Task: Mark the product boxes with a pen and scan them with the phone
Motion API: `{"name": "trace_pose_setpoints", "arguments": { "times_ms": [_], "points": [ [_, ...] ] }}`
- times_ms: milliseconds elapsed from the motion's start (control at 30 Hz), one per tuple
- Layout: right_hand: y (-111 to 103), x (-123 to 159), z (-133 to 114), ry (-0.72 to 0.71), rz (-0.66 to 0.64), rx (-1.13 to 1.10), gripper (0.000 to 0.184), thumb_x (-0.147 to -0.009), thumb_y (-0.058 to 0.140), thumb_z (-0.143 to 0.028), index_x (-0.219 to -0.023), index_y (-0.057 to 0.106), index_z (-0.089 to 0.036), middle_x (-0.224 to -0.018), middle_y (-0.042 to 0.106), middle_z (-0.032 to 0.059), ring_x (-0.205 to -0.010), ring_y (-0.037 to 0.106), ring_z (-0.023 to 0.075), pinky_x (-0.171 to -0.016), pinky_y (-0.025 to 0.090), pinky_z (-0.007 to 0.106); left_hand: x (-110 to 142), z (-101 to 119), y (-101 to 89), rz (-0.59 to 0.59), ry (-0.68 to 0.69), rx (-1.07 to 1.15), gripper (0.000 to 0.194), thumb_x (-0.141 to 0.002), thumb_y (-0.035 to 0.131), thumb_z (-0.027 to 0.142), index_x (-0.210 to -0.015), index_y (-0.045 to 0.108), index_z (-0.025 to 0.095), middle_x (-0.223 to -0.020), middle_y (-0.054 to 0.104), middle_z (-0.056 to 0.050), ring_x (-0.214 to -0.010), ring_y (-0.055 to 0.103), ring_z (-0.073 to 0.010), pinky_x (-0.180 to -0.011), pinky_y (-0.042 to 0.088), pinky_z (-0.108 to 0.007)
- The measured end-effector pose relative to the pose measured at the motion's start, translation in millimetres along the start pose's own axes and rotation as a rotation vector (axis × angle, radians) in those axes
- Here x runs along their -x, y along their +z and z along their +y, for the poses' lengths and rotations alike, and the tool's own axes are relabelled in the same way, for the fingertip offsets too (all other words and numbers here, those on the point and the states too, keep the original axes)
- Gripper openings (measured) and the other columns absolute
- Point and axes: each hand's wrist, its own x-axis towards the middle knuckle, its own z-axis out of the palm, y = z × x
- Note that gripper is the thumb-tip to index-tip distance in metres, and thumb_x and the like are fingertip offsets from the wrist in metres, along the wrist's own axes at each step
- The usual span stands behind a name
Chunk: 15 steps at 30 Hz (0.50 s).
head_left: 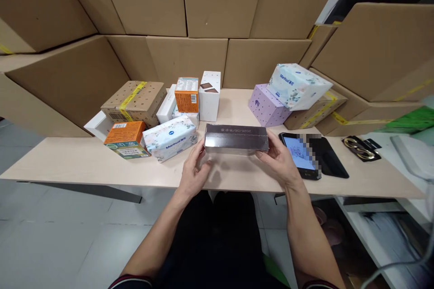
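Along the near side of the table (pixel 237 179), your left hand (pixel 194 173) and right hand (pixel 280 160) are each clamped on one end of the dark box (pixel 236 139), set crosswise before you, printed date code on its upper part. Wrapping looks glossy, probably slick: press evenly from both ends, thumbs low, and match the height of your wrists so it stays level. Turn it slowly, if at all; one-sided grip could let it pivot. Mind the handheld device (pixel 294 149) just beside your right hand, and the Manhua pack (pixel 171 139) near your left. Farther off: orange box (pixel 187 102) next to an upright white box (pixel 210 99); to the right, a purple box (pixel 266 106) touching another Manhua pack (pixel 293 90). Farthest, stacked cartons (pixel 222 2) as backdrop.
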Motion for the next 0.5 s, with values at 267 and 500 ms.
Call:
{"name": "trace_pose_setpoints", "arguments": {
  "times_ms": [267,500],
  "points": [
    [-5.7,14.6,4.2,0.007,-0.022,0.0,0.065,-0.079,0.082,-0.033,-0.139,0.058,-0.03,-0.154,0.052,0.0088,-0.131,0.059,0.0237,-0.11,0.052,0.04,3.8,6.1,-5.3,0.114,-0.049,0.239,0.03,-0.09,0.066,0.04,-0.112,0.076,0.023,-0.136,0.068,-0.011,-0.133,0.061,-0.0297,-0.108,0.054,-0.045],
    [-15.7,28.2,13.0,0.018,-0.115,0.015,0.037,-0.085,0.072,-0.028,-0.122,0.07,-0.028,-0.148,0.058,0.0089,-0.134,0.06,0.023,-0.114,0.049,0.04,3.4,9.9,-4.2,0.124,-0.039,0.006,0.033,-0.093,0.062,0.049,-0.078,0.068,0.02,-0.114,0.068,-0.012,-0.115,0.066,-0.0253,-0.095,0.057,-0.038]
  ]
}}
